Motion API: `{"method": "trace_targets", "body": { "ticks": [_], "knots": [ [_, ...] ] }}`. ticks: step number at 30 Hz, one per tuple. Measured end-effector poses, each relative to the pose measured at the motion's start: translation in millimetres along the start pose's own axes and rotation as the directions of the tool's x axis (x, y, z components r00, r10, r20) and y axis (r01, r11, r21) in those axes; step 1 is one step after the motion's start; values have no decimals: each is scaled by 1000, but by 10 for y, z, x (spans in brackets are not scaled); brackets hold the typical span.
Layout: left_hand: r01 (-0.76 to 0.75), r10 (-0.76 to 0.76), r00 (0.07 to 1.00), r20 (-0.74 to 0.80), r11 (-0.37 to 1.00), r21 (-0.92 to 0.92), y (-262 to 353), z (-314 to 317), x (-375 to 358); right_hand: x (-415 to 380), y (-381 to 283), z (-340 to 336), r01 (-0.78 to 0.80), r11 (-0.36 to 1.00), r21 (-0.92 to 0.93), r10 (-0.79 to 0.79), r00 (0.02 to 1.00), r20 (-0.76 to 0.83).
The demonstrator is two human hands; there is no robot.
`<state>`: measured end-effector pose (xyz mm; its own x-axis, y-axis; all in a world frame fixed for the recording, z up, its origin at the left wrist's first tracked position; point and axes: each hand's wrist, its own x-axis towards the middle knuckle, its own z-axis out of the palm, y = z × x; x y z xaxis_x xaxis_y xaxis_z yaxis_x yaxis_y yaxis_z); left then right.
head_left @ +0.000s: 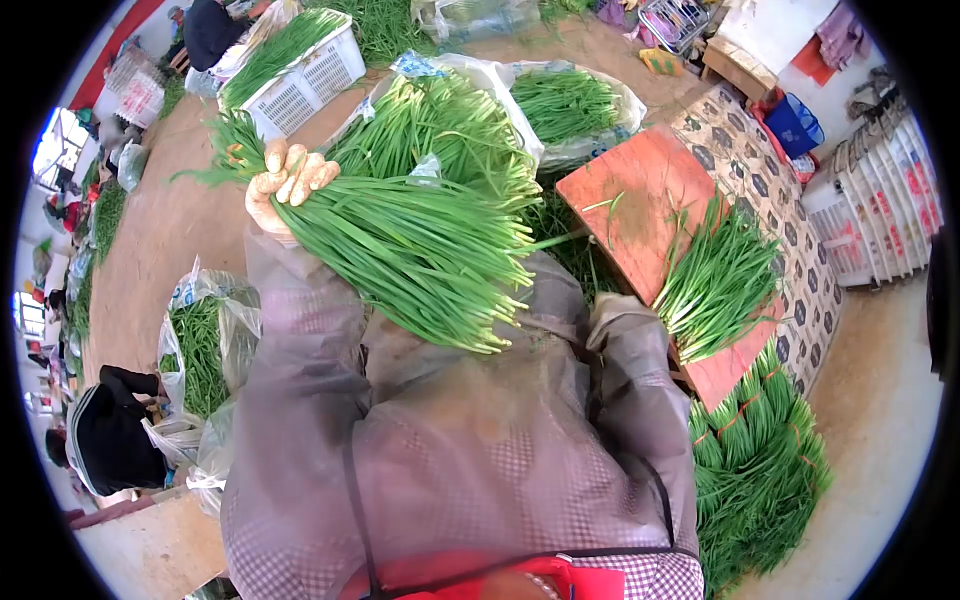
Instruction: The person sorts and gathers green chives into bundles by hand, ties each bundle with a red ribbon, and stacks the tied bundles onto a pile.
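Observation:
My left hand (290, 182), in a pale glove, is wrapped round a large bunch of green chives (410, 245). The leafy tips stick out to the left of the fist, and the pale cut ends fan out to the right over my lap. My right sleeve (632, 335) reaches the near edge of a red board (630, 190); the right hand itself is hidden. A loose pile of chives (720, 285) lies on that board, close to the right sleeve. Just beyond the held bunch, more chives (440, 125) fill a plastic-lined container.
Tied chive bundles (755, 460) are stacked below the board at right. A white crate (305, 85) of chives and another lined container (625, 105) stand ahead. White crates (875, 205) and a blue bucket (795, 125) are at far right. A person (115, 430) bends beside a bag at left.

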<state>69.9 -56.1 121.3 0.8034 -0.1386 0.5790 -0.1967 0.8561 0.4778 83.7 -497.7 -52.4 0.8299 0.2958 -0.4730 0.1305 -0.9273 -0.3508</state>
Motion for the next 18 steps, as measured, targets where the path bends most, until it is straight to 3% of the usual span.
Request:
{"method": "trace_targets", "body": {
  "ticks": [1,2,3,4,6,7,9,10,11,13,15,16,18],
  "knots": [
    [-3,3,1000,-18,1000,-7,-13,22,6,115,14,-21,0,998,62,6,995,-102],
    [0,-1,1000,-18,1000,-11,-35,33,18,279,22,-27,87,964,252,-35,978,-204],
    [-2,1,1000,-26,1000,-9,-52,44,30,360,-72,-69,288,768,573,-121,943,-311],
    [-5,4,999,-32,1000,-6,-64,57,52,396,-199,-76,385,527,758,-142,919,-367],
    [1,-1,1000,-30,1000,10,-86,109,88,48,-802,-477,269,479,836,-216,959,-185],
    [7,-6,999,-33,1000,28,-88,136,89,29,-921,-412,472,569,674,-344,880,-327],
    [7,-6,1000,-26,1000,27,-73,169,75,125,-915,-256,577,631,519,-529,809,-256],
    [0,1,1000,-16,1000,22,-62,176,65,305,-759,-81,506,658,557,-567,821,-76],
    [-4,4,1000,-16,1000,25,-41,166,51,300,-667,-20,475,706,525,-558,830,0],
    [-14,14,1000,-4,999,37,7,124,-7,206,-439,25,365,868,338,-409,910,69],
    [-11,9,1000,30,999,37,52,87,-45,14,-261,-41,115,993,8,-115,984,135],
    [-12,9,997,75,999,42,61,72,-33,-105,-208,-88,-9,991,-133,28,989,143],
    [-21,18,998,60,999,44,48,88,-25,-164,-196,-170,-128,971,-202,140,989,45]
  ]
}}
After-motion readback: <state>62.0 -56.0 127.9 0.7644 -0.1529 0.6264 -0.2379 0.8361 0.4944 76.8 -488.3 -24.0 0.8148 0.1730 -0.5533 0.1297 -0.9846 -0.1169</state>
